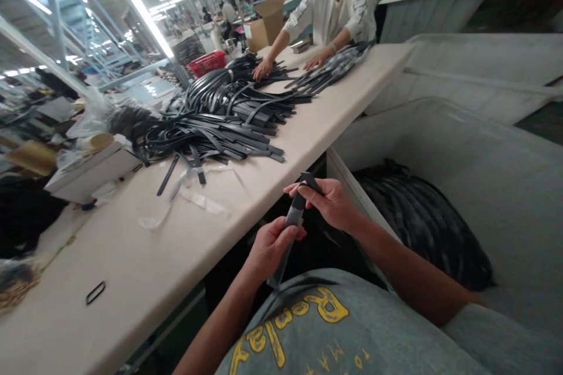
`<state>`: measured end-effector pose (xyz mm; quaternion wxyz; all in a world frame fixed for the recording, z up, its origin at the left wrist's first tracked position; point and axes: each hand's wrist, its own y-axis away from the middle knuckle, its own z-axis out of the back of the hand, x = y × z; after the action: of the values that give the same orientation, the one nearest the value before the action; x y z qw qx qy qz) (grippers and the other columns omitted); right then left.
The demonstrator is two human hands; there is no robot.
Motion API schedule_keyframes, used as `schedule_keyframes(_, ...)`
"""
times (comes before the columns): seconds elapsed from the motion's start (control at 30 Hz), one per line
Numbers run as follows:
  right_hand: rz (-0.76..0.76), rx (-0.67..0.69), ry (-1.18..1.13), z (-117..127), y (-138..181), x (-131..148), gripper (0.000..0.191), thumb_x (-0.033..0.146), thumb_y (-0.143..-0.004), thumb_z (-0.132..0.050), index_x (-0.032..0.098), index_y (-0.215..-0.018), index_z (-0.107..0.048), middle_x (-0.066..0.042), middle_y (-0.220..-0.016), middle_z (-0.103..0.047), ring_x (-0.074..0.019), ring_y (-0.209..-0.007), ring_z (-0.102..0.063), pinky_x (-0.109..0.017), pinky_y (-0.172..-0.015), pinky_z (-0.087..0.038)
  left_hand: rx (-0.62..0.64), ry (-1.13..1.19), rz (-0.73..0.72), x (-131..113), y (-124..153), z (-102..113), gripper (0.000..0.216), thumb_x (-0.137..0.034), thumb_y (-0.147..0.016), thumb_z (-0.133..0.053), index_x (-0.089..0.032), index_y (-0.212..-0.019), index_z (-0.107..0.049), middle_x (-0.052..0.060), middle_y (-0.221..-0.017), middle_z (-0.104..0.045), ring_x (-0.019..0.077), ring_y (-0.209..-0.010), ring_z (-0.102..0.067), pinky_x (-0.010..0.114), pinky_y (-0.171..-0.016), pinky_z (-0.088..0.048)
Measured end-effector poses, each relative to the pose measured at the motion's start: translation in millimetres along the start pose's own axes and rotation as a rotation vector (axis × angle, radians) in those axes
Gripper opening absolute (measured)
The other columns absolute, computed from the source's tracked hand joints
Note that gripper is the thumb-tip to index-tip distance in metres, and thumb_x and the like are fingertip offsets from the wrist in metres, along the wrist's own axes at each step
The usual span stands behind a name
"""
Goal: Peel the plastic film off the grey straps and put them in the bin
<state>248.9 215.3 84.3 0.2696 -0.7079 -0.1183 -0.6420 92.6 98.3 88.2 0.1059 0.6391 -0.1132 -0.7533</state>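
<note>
Both hands meet in front of my shirt, just off the table's edge. My left hand (273, 244) is closed around a dark flat strap (295, 214), which has a clear plastic wrapping on its lower part. Higher up, my right hand (328, 202) pinches the strap's bare black end, which bends over near the thumb. The strap's lower end hangs toward my shirt. On the table lie piles of similar black straps (215, 135). Strips of clear plastic (204, 202) lie beside the nearest pile. A small black rectangular loop (95, 292) rests alone at the table's near left.
Across the pale table (109, 246), a co-worker (334, 12) has both hands on straps. A grey bin (484, 158) at my right holds a heap of dark wrapped straps (417, 217). A white box (94, 173), a red basket (206, 63) and a cardboard box (266, 23) stand farther off.
</note>
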Motion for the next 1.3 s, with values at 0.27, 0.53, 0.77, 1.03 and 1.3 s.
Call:
schedule_keyframes(0.27,0.007,-0.352,0.253,78,44,-6,0.042,0.053,-0.093,-0.053,0.018,-0.09,-0.075,-0.004,-0.089,-0.076,-0.013,-0.061,-0.062,-0.023,-0.052,-0.048,0.197,-0.332,-0.021,40,-1,-34,0.032,-0.046,-0.09,-0.054,-0.021,-0.094,-0.073,0.004,-0.084,-0.067,0.0202,-0.081,-0.059,0.028,-0.076,-0.044)
schedule_keyframes(0.53,0.133,-0.671,0.671,166,39,19,0.037,0.05,-0.095,-0.054,0.019,-0.097,-0.074,-0.004,-0.095,-0.076,-0.0136,-0.066,-0.066,-0.023,-0.056,-0.052,0.07,-0.28,0.023,53,-11,-25,0.045,-0.048,-0.088,-0.055,-0.024,-0.126,-0.061,0.01,-0.124,-0.065,0.0271,-0.117,-0.059,0.04,-0.101,-0.044)
schedule_keyframes(0.77,0.004,-0.156,0.916,205,-8,-30,0.048,0.048,-0.094,-0.047,0.009,-0.102,-0.073,-0.009,-0.142,-0.054,-0.0175,-0.121,-0.057,-0.027,-0.101,-0.041,0.038,-0.366,0.047,86,-6,-6,0.049,-0.049,-0.088,-0.057,-0.024,-0.13,-0.056,0.01,-0.127,-0.062,0.0271,-0.117,-0.06,0.043,-0.101,-0.046)
schedule_keyframes(1.03,-0.333,-0.132,1.013,206,51,-132,0.026,0.03,-0.093,-0.06,0.014,-0.108,-0.074,-0.01,-0.15,-0.045,-0.0218,-0.125,-0.055,-0.03,-0.106,-0.039,-0.06,-0.424,0.083,128,-8,18,0.053,-0.047,-0.084,-0.059,-0.024,-0.132,-0.056,0.011,-0.136,-0.056,0.0287,-0.117,-0.06,0.046,-0.099,-0.049)
schedule_keyframes(1.3,-0.682,-0.163,0.98,190,165,-150,0.017,0.029,-0.09,-0.062,0.022,-0.086,-0.077,-0.016,-0.106,-0.073,-0.0254,-0.099,-0.068,-0.034,-0.09,-0.052,0.006,-0.51,-0.003,126,-5,14,0.047,-0.037,-0.084,-0.06,-0.021,-0.129,-0.058,0.012,-0.134,-0.058,0.03,-0.125,-0.054,0.051,-0.108,-0.041)
